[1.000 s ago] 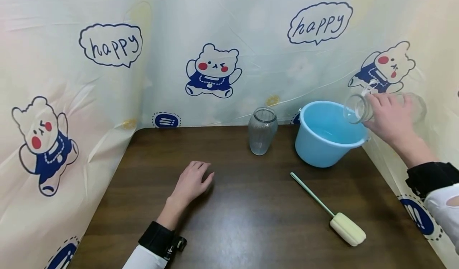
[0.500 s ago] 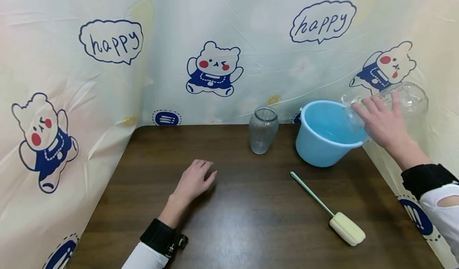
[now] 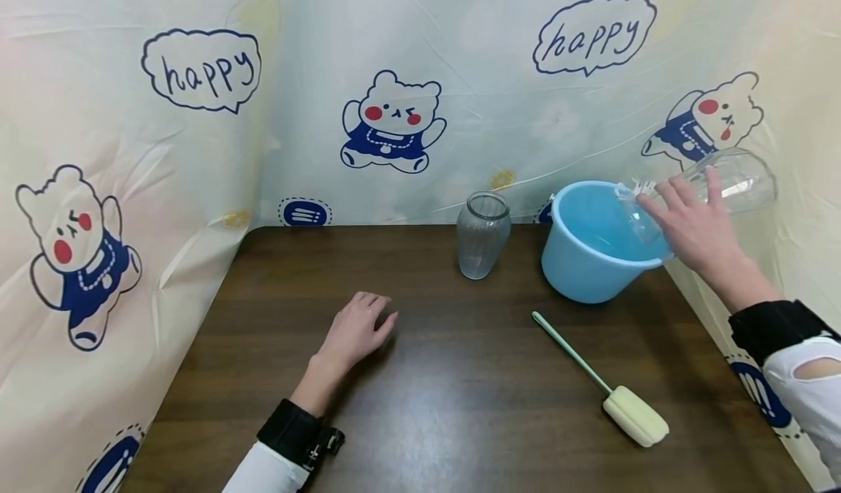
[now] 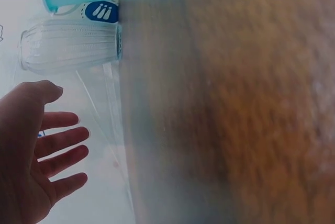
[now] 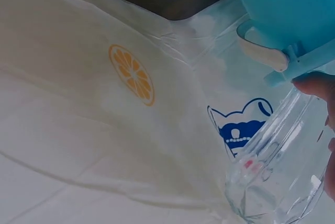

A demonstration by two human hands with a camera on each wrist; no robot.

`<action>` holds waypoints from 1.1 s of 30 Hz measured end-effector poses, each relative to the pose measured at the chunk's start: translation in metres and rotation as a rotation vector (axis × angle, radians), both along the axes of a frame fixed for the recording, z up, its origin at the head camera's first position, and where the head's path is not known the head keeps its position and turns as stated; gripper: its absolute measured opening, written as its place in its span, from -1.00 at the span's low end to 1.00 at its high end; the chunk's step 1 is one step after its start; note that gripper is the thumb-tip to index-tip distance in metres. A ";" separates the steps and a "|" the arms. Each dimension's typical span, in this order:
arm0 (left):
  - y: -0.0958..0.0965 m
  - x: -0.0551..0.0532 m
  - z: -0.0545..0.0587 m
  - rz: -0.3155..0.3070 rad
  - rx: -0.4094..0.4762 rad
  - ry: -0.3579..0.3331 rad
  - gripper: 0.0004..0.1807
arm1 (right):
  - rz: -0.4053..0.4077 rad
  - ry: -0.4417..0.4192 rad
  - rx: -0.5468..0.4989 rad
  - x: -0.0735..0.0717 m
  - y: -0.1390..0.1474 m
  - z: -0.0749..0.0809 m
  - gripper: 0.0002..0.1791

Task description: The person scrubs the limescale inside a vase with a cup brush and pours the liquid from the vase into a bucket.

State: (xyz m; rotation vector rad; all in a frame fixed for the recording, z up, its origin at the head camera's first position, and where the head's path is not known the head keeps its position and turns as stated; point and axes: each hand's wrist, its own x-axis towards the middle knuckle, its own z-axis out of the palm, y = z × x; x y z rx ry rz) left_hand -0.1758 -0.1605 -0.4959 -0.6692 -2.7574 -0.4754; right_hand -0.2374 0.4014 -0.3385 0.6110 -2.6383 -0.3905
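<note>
My right hand (image 3: 703, 230) grips a clear glass vase (image 3: 749, 179) round its neck. The vase is tipped, base up to the right, its mouth inside the rim of a light blue bucket (image 3: 581, 277). From the right wrist view, the ribbed glass body (image 5: 280, 166) slopes down from the fingers beside the bucket's handle. My left hand (image 3: 355, 332) is low over the table on the left, fingers loosely spread and holding nothing. A second glass vase (image 3: 482, 245) stands upright left of the bucket; the left wrist view shows it beyond the left hand (image 4: 31, 150).
A sponge bottle brush (image 3: 636, 415) with a pale green handle lies on the brown table (image 3: 447, 376) in front of the bucket. Behind and beside the table hangs a printed cloth (image 3: 486, 47). The bucket stands near the table's back right corner.
The right hand has tipped the vase's base upward and brought its mouth left and down into the bucket. The left hand, brush and standing vase keep their places.
</note>
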 end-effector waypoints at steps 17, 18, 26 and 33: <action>0.002 0.001 0.000 -0.018 -0.011 0.017 -0.59 | -0.153 -0.057 -0.255 0.017 0.003 0.013 -0.15; 0.002 0.001 0.000 -0.018 -0.013 0.017 -0.59 | -0.155 -0.042 -0.279 0.019 0.003 0.013 -0.17; 0.002 -0.001 -0.002 -0.018 -0.028 0.041 -0.61 | -0.242 0.068 -0.414 0.037 0.004 0.021 -0.21; 0.001 -0.002 -0.002 -0.018 -0.017 0.055 -0.61 | -0.335 0.087 -0.493 0.055 -0.003 0.030 -0.19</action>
